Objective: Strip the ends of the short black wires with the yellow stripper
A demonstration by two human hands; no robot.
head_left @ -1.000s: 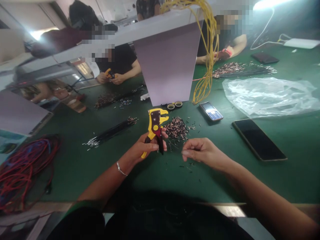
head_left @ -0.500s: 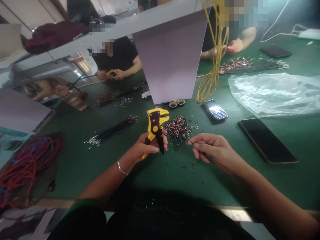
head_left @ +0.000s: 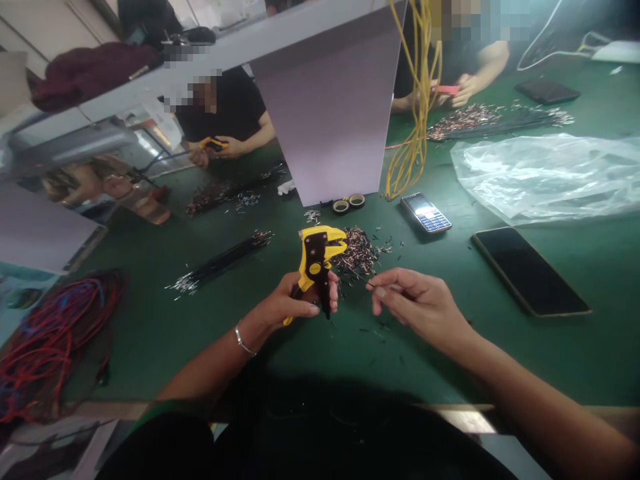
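My left hand [head_left: 295,303] is wrapped round the handles of a yellow and black wire stripper [head_left: 315,267], held upright with its jaws pointing right. In my right hand [head_left: 420,297], thumb and forefinger pinch a thin black wire [head_left: 367,282], whose free end points left toward the tool but stays apart from its jaws. Behind the jaws lies a pile of short stripped wire ends [head_left: 360,250], copper and black. A bundle of black wires [head_left: 225,260] with bared ends rests on the green table to the left.
A keypad phone [head_left: 426,213], a large dark smartphone [head_left: 530,270] and a clear plastic bag [head_left: 550,173] lie to the right. Two tape rolls [head_left: 349,203] sit before the upright panel [head_left: 325,120]. Red and blue cables [head_left: 55,347] are heaped left. Two people work across the table.
My right hand has shifted slightly left, and the wire it pinches now points toward the stripper. The stripper looks slightly lower and further right. The whole view has shifted a little.
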